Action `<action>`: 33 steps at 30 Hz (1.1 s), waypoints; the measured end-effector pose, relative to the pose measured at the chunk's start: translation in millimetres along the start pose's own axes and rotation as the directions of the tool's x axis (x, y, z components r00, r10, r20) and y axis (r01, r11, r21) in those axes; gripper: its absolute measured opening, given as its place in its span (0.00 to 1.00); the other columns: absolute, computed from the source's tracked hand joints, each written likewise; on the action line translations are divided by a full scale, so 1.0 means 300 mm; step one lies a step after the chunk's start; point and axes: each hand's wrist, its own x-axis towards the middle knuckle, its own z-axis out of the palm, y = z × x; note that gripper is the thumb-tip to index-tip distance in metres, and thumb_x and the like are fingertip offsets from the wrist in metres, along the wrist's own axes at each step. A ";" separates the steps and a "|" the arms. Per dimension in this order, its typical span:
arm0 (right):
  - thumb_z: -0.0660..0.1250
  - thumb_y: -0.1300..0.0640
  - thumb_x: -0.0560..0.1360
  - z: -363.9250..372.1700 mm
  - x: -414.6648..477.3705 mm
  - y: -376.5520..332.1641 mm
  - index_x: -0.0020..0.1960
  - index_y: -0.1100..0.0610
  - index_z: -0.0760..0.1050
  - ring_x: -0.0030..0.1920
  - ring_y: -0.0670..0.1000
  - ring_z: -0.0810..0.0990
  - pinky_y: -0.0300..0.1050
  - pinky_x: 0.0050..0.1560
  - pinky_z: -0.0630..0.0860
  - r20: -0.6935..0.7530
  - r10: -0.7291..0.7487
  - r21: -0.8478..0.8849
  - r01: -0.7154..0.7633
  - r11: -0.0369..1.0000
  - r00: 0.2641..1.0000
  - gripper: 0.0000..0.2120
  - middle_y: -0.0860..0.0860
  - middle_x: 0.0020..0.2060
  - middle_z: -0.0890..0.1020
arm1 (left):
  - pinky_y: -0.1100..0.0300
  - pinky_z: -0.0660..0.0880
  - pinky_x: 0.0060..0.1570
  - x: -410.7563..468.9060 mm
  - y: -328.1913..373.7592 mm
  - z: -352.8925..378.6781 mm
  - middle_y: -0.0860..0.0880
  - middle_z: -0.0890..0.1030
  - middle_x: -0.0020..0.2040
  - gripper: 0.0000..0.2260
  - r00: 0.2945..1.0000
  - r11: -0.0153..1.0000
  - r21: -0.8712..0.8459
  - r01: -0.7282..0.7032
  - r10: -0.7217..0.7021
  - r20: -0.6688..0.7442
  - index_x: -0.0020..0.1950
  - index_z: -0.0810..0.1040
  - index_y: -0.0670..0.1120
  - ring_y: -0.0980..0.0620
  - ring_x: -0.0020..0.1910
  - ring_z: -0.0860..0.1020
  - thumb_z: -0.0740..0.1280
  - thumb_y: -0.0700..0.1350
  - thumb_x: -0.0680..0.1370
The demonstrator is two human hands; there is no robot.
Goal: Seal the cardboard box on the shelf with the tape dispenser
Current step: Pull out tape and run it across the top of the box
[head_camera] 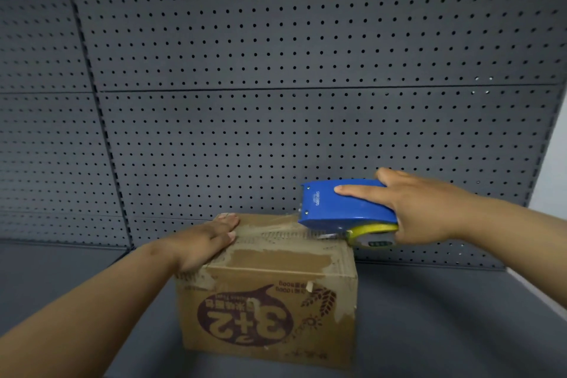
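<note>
A brown cardboard box with an upside-down "3+2" print stands on the dark grey shelf. My left hand lies flat on the left part of its top, fingers spread. My right hand grips a blue tape dispenser holding a yellow-cored roll, at the box's top right edge. A strip of clear tape stretches across the top from my left fingers to the dispenser's mouth.
A grey pegboard back wall rises right behind the box. A pale wall strip shows at the far right beyond the shelf's end. Shelf surface extends left and right of the box.
</note>
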 end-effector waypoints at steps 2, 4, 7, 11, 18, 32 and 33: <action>0.65 0.50 0.71 0.021 -0.032 0.039 0.64 0.23 0.34 0.41 0.42 0.65 0.39 0.33 0.65 0.065 0.039 0.023 -0.041 0.999 0.997 0.44 0.41 0.42 0.60 | 0.62 0.44 0.72 0.003 -0.002 0.001 0.55 0.47 0.78 0.24 1.000 1.000 0.015 0.007 -0.008 0.007 0.77 0.47 0.52 0.58 0.76 0.46 0.46 0.54 0.81; 0.66 0.49 0.70 0.039 -0.075 0.083 0.64 0.23 0.34 0.42 0.42 0.66 0.39 0.35 0.67 0.093 0.070 0.038 -0.073 0.997 0.993 0.44 0.41 0.43 0.61 | 0.63 0.43 0.72 0.006 0.003 0.001 0.54 0.47 0.78 0.24 1.000 1.000 0.025 0.007 -0.007 0.017 0.77 0.47 0.51 0.58 0.76 0.45 0.47 0.53 0.81; 0.66 0.50 0.69 0.069 -0.111 0.112 0.62 0.21 0.34 0.43 0.43 0.68 0.37 0.35 0.66 0.127 0.098 0.087 -0.109 0.990 0.987 0.45 0.42 0.44 0.62 | 0.63 0.43 0.72 0.008 0.015 0.000 0.54 0.47 0.78 0.24 1.000 0.999 0.035 0.008 -0.008 0.011 0.77 0.47 0.51 0.57 0.76 0.45 0.47 0.52 0.82; 0.66 0.50 0.69 0.109 -0.114 0.116 0.57 0.18 0.33 0.45 0.45 0.70 0.37 0.37 0.67 0.136 0.084 0.159 -0.106 0.982 0.987 0.45 0.44 0.46 0.64 | 0.61 0.41 0.72 0.008 0.023 -0.001 0.53 0.45 0.78 0.24 1.000 0.995 0.101 0.007 -0.009 0.016 0.77 0.44 0.52 0.57 0.76 0.44 0.46 0.52 0.82; 0.65 0.55 0.71 0.108 -0.115 0.115 0.56 0.19 0.33 0.41 0.43 0.69 0.35 0.33 0.64 0.115 0.070 0.159 -0.088 0.983 0.991 0.46 0.45 0.47 0.64 | 0.50 0.39 0.74 -0.001 0.105 -0.058 0.49 0.43 0.78 0.22 0.980 0.898 0.421 0.126 -0.178 0.086 0.75 0.43 0.60 0.51 0.77 0.43 0.44 0.52 0.82; 0.66 0.54 0.71 0.131 -0.117 0.120 0.62 0.22 0.38 0.43 0.41 0.67 0.35 0.35 0.64 0.127 0.048 0.227 -0.076 0.971 0.991 0.44 0.42 0.45 0.63 | 0.46 0.40 0.75 0.056 0.392 0.072 0.58 0.43 0.77 0.22 0.992 0.978 0.177 -0.113 0.102 0.068 0.75 0.44 0.62 0.54 0.77 0.42 0.41 0.58 0.80; 0.66 0.55 0.71 0.133 -0.117 0.124 0.61 0.21 0.37 0.43 0.41 0.67 0.35 0.35 0.64 0.130 0.043 0.245 -0.074 0.967 0.991 0.44 0.42 0.45 0.63 | 0.46 0.40 0.75 0.059 0.391 0.072 0.58 0.43 0.78 0.22 0.992 0.977 0.182 -0.113 0.101 0.075 0.74 0.44 0.62 0.54 0.77 0.42 0.41 0.58 0.80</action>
